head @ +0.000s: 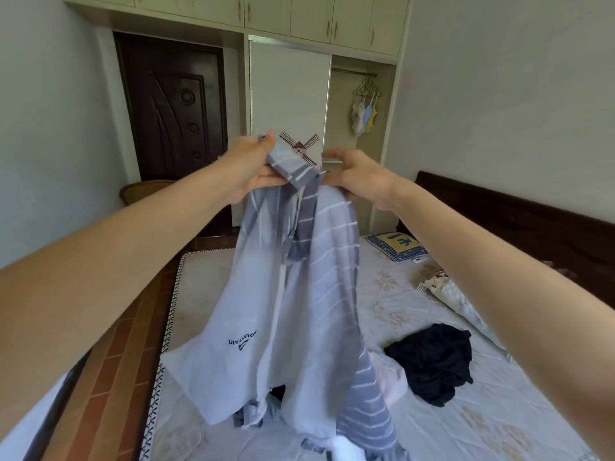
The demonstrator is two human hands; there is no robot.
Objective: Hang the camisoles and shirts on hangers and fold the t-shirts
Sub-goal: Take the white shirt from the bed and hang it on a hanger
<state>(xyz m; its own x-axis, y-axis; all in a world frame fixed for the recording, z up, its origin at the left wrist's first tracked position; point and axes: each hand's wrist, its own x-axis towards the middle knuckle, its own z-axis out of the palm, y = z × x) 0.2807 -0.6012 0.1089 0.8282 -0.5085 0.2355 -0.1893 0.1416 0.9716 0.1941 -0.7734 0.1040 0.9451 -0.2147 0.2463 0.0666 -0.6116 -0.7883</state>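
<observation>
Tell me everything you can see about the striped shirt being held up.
The shirt is thin, soft-looking grey-blue cloth with white horizontal stripes, darker at the collar and one side. A plain pale panel carries small dark lettering that reads mirrored. It hangs limp and rumpled over the bed, its lower edge reaching clothes lying there. The left hand and the right hand each hold the collar area in their grip.

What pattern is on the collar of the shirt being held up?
Grey-blue with thin white stripes on the collar of the shirt, seen in the head view.
</observation>
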